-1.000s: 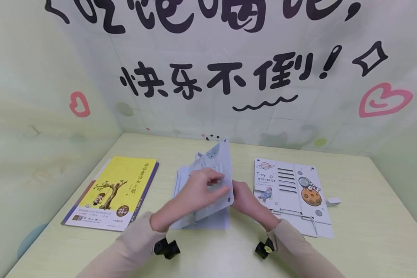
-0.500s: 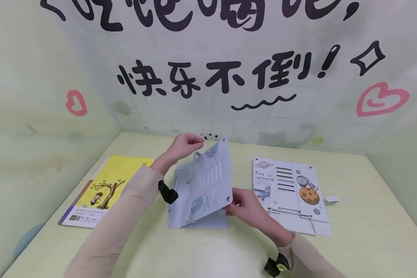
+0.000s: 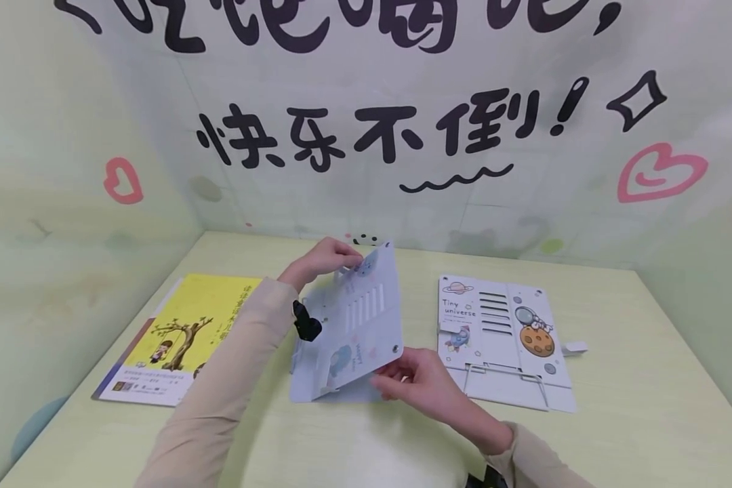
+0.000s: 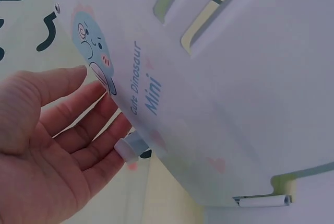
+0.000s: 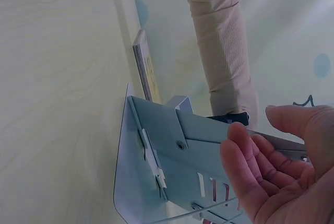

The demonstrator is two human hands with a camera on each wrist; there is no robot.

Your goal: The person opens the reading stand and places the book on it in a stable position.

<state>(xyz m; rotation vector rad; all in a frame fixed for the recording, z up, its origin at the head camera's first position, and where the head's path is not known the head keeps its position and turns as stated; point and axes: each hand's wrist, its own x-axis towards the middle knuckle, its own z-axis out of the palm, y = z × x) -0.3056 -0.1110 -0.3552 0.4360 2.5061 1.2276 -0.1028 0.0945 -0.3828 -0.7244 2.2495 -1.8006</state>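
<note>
White dinosaur panel (image 3: 369, 339) tilts between left hand (image 3: 324, 260) and right hand (image 3: 425, 383), thumbs apart from fingers.

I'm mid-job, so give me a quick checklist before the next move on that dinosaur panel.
1. Dinosaur panel tilted up from its base plate: ok, it leans up at a slant.
2. Left hand at the panel's far edge: ok.
3. Right hand by the panel's near right corner: ok.
4. Firm grip from both hands: cannot tell, the views do not settle it.
5. Gap between the base plate and the Tiny universe stand: ok, bare table shows between.
6. Full sight of the yellow book: not ok, the left sleeve covers part of it in the head view.
</note>
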